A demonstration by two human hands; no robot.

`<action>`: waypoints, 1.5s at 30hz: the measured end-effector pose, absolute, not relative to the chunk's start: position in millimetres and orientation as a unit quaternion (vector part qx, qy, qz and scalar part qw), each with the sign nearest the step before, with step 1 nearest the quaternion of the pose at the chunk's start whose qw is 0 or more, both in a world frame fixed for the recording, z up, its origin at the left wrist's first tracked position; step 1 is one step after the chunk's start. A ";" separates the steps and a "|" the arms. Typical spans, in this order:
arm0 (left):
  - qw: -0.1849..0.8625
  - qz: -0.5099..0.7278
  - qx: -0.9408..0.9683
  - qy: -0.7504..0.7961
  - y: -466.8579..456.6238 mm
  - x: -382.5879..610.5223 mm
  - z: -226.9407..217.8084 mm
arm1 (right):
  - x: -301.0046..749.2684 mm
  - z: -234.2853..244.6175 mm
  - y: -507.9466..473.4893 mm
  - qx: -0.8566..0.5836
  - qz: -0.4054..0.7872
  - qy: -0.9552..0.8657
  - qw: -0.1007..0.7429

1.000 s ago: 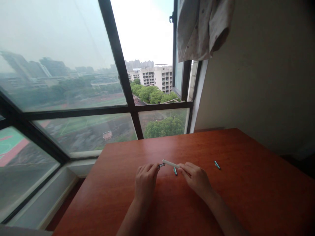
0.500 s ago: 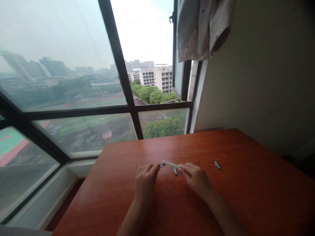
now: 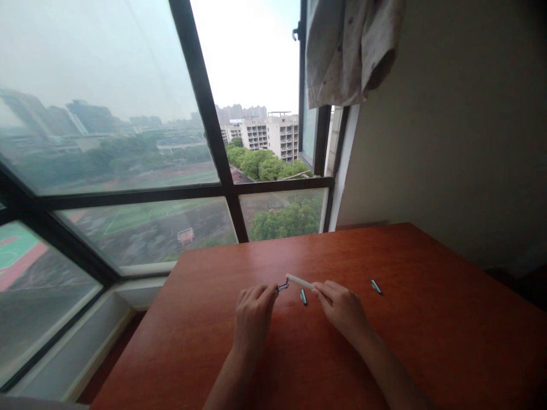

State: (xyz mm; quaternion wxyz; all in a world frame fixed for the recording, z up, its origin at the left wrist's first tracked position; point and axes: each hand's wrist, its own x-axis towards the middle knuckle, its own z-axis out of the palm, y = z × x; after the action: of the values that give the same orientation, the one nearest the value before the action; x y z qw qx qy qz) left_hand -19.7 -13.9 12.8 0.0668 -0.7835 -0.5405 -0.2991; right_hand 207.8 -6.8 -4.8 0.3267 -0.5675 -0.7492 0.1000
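Note:
My left hand point(image 3: 255, 310) is closed, its fingertips pinching a small dark and silvery metal piece point(image 3: 282, 286) that juts out to the right. My right hand point(image 3: 343, 308) pinches one end of a slim white stick point(image 3: 300, 281), which points left and slightly up. The stick's left tip is at the metal piece's end; whether they are joined I cannot tell. On the table just below the stick lies a short teal and dark piece point(image 3: 303, 296). A similar teal piece point(image 3: 376, 286) rests farther right, beyond my right hand. Both are too small to name.
The reddish-brown wooden table point(image 3: 427, 341) reaches back to a dark-framed window point(image 3: 233, 193) with one pane open. A light garment point(image 3: 348, 51) hangs above its far right side. A plain wall point(image 3: 440, 142) stands at the right.
The white stick's left tip has shifted slightly right and up, and more of the metal piece shows between it and my left hand. Both teal pieces stay in place.

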 end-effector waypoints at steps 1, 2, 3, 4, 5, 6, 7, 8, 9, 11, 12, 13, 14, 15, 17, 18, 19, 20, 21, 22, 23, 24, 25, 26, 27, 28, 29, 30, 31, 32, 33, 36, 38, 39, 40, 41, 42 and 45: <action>0.058 -0.309 -0.780 -0.542 -13.7 -19.8 12.3 | 207.9 -4.4 -6.1 -0.561 0.122 -0.742 0.348; 0.044 -0.321 -0.775 -0.543 -13.4 -19.5 11.7 | 207.9 -3.8 -5.4 -0.552 0.148 -0.731 0.373; 0.026 -0.335 -0.769 -0.544 -13.2 -18.9 11.1 | 207.7 -2.8 -4.9 -0.542 0.177 -0.719 0.396; -0.001 -0.353 -0.763 -0.542 -12.9 -18.0 10.7 | 207.5 -1.7 -4.6 -0.533 0.208 -0.708 0.414; -0.036 -0.373 -0.755 -0.538 -12.6 -16.8 10.4 | 207.0 -0.7 -4.5 -0.523 0.240 -0.700 0.424; -0.076 -0.395 -0.747 -0.529 -12.2 -15.6 10.3 | 206.3 0.2 -4.6 -0.514 0.273 -0.693 0.425; -0.116 -0.418 -0.737 -0.518 -11.8 -14.4 10.4 | 205.3 0.7 -4.8 -0.506 0.307 -0.686 0.423; -0.155 -0.439 -0.726 -0.506 -11.3 -13.6 10.7 | 203.9 0.7 -5.2 -0.497 0.345 -0.677 0.419; -0.189 -0.458 -0.714 -0.495 -10.8 -13.2 11.1 | 202.3 0.5 -5.7 -0.487 0.385 -0.664 0.416; -0.238 -0.487 -0.685 -0.487 -9.6 -13.6 12.4 | 198.6 -0.4 -7.0 -0.460 0.474 -0.628 0.411; -0.256 -0.499 -0.668 -0.490 -9.1 -14.4 13.1 | 196.8 -0.7 -7.7 -0.446 0.517 -0.608 0.406; -0.271 -0.509 -0.650 -0.495 -8.6 -15.3 13.8 | 195.1 -0.6 -8.6 -0.433 0.553 -0.588 0.402; -0.283 -0.518 -0.633 -0.501 -8.3 -16.2 14.4 | 193.9 -0.1 -9.4 -0.422 0.580 -0.571 0.400; -0.293 -0.524 -0.619 -0.506 -8.1 -16.9 14.8 | 193.1 0.7 -10.2 -0.413 0.600 -0.555 0.401; -0.306 -0.531 -0.605 -0.508 -8.1 -17.3 15.3 | 192.8 3.0 -11.5 -0.402 0.623 -0.528 0.414; -0.310 -0.531 -0.605 -0.506 -8.3 -17.1 15.4 | 193.1 4.2 -12.0 -0.398 0.629 -0.518 0.421; -0.312 -0.530 -0.607 -0.503 -8.7 -16.5 15.4 | 193.6 5.2 -12.4 -0.393 0.635 -0.512 0.425; -0.313 -0.528 -0.612 -0.499 -9.1 -15.7 15.5 | 194.2 6.2 -12.7 -0.388 0.638 -0.509 0.427; -0.313 -0.525 -0.618 -0.494 -9.6 -14.8 15.7 | 194.6 6.9 -12.9 -0.384 0.641 -0.510 0.427; -0.312 -0.523 -0.624 -0.490 -10.1 -14.0 16.0 | 195.0 7.4 -13.0 -0.379 0.641 -0.512 0.427; -0.310 -0.522 -0.629 -0.485 -10.7 -13.3 16.5 | 195.1 7.9 -13.1 -0.377 0.641 -0.514 0.427; -0.308 -0.521 -0.634 -0.481 -11.3 -12.8 17.2 | 195.1 8.2 -13.2 -0.377 0.640 -0.515 0.428; -0.306 -0.521 -0.638 -0.476 -11.9 -12.5 18.1 | 194.9 8.3 -13.3 -0.378 0.638 -0.514 0.431; -0.305 -0.521 -0.642 -0.472 -12.4 -12.4 19.0 | 194.6 8.4 -13.4 -0.380 0.636 -0.513 0.434; -0.304 -0.521 -0.645 -0.469 -12.9 -12.5 20.0 | 194.2 8.5 -13.5 -0.382 0.635 -0.512 0.435; -0.304 -0.519 -0.648 -0.467 -13.3 -12.6 21.0 | 193.7 8.4 -13.7 -0.382 0.635 -0.511 0.436; -0.303 -0.518 -0.650 -0.466 -13.6 -12.9 21.9 | 193.2 8.4 -14.0 -0.379 0.638 -0.511 0.434; -0.302 -0.518 -0.652 -0.465 -13.8 -13.1 22.7 | 192.5 8.3 -14.4 -0.374 0.642 -0.511 0.433; -0.301 -0.518 -0.651 -0.466 -13.8 -13.4 23.3 | 191.9 8.4 -14.8 -0.369 0.647 -0.510 0.431; -0.300 -0.520 -0.649 -0.467 -13.7 -13.8 23.7 | 191.2 8.5 -15.3 -0.364 0.652 -0.508 0.429; -0.299 -0.522 -0.646 -0.469 -13.5 -14.2 24.1 | 190.6 8.7 -15.8 -0.360 0.656 -0.506 0.429; -0.295 -0.526 -0.641 -0.474 -12.8 -15.5 24.6 | 189.3 9.8 -17.0 -0.357 0.663 -0.501 0.428; -0.291 -0.529 -0.638 -0.478 -12.4 -16.4 24.7 | 189.2 10.3 -17.4 -0.355 0.664 -0.502 0.425; -0.289 -0.533 -0.634 -0.479 -12.3 -16.9 24.7 | 189.3 10.3 -17.5 -0.354 0.665 -0.504 0.423; -0.288 -0.538 -0.629 -0.481 -12.2 -17.4 24.5 | 189.5 10.1 -17.5 -0.353 0.666 -0.505 0.421; -0.287 -0.543 -0.625 -0.482 -12.0 -17.8 24.3 | 189.6 9.6 -17.4 -0.352 0.667 -0.506 0.417; -0.287 -0.546 -0.621 -0.483 -11.9 -18.1 23.9 | 189.8 9.0 -17.2 -0.352 0.668 -0.508 0.414; -0.292 -0.547 -0.620 -0.480 -11.4 -18.7 22.2 | 189.8 6.6 -16.6 -0.353 0.667 -0.510 0.413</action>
State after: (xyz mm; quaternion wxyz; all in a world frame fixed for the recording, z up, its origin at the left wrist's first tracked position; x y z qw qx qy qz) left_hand -18.7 -11.4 22.2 -0.2920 -0.6204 -0.4802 -0.5470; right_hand 189.8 -16.6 6.6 0.4128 -0.3525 -0.5101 0.6672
